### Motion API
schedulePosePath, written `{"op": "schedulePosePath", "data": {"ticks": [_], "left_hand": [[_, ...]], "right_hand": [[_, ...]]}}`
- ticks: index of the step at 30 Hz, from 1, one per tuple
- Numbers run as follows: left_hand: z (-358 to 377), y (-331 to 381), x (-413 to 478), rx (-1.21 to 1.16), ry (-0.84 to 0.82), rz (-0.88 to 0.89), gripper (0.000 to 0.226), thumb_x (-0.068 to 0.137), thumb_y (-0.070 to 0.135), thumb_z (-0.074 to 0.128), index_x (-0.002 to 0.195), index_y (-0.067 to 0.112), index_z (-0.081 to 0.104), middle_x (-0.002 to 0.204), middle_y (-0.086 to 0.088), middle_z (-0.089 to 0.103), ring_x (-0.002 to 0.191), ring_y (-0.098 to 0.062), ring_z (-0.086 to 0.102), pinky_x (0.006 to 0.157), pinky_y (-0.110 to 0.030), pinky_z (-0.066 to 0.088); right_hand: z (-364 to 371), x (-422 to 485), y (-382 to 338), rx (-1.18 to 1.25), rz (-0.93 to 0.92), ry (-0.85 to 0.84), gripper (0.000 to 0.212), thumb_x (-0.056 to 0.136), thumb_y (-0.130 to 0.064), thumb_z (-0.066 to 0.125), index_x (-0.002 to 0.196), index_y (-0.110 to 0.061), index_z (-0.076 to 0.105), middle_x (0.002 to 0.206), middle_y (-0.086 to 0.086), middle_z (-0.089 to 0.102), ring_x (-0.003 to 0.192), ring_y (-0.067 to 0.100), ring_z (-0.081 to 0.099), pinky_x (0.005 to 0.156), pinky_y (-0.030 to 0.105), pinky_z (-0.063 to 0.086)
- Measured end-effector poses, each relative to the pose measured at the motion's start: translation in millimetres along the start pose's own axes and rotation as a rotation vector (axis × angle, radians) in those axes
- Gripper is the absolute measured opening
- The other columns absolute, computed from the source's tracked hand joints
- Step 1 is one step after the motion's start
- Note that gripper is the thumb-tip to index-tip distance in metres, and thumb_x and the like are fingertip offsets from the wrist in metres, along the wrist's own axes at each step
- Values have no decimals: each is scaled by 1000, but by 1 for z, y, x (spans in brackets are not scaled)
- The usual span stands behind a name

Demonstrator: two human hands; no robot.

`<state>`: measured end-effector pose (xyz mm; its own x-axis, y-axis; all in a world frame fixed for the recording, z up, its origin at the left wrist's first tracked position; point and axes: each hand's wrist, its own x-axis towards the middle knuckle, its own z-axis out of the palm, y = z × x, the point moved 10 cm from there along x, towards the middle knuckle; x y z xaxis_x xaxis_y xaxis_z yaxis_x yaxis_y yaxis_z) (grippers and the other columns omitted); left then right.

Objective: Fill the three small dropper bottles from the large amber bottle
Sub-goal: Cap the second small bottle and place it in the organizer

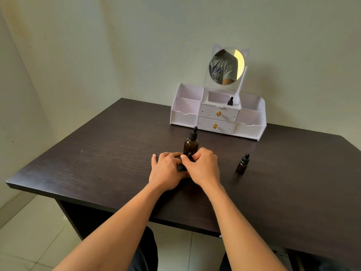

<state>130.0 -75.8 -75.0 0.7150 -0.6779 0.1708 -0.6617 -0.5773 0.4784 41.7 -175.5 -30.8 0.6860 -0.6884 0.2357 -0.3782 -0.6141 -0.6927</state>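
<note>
Both left grip [166, 170] and right grip [204, 167] pinch small dropper bottle [189, 155].

Large amber bottle [191, 142] upright, small dropper bottle [189, 155] seemingly before it, second bottle [242, 164] rightward, third bottle [230, 101] behind

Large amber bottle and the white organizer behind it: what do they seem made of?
Large amber bottle: probably glass, brown, glossy and translucent. Its dropper cap: matte black, likely rubber over plastic. Organizer: flat white matte panels with visible joints, plastic or coated board; cannot tell which.
</note>
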Motion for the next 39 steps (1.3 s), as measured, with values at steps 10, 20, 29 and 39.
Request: {"op": "schedulePosePath", "data": {"ticks": [10, 20, 29, 39], "left_hand": [[-6, -8, -1, -86, 70, -67, 48, 72, 66, 76, 108, 37, 67, 139, 11, 56, 138, -15, 41, 122, -55, 8], [-11, -8, 11, -141, 78, -205, 80, 72, 79, 65, 138, 38, 48, 131, 9, 62, 134, -19, 41, 118, -49, 18], [-11, -1, 16, -57, 63, -220, 76, 82, 78, 55, 145, 37, 48, 141, -2, 57, 142, -26, 30, 121, -57, 4], [1, -8, 20, -52, 102, -214, 78, 79, 82, 54, 143, 39, 51, 140, 3, 57, 141, -24, 29, 121, -55, 3]], "right_hand": [[-34, 0, 4, 38, 20, 55, 28, 81, -47, 73, 75, -23, 60, 68, -7, 65, 70, 14, 65, 65, 37, 57], [-110, 53, -7, 0, -40, 51, 28, 84, -35, 73, 80, -9, 64, 75, 9, 70, 69, 24, 69, 70, 41, 59], [-173, 142, -58, -89, -132, 113, 26, 84, -23, 74, 104, -7, 71, 102, 10, 68, 87, 22, 63, 73, 31, 50], [-155, 212, -56, -211, -201, 118, 27, 90, -11, 67, 117, -9, 67, 107, 5, 62, 94, 17, 56, 76, 22, 46]]}}
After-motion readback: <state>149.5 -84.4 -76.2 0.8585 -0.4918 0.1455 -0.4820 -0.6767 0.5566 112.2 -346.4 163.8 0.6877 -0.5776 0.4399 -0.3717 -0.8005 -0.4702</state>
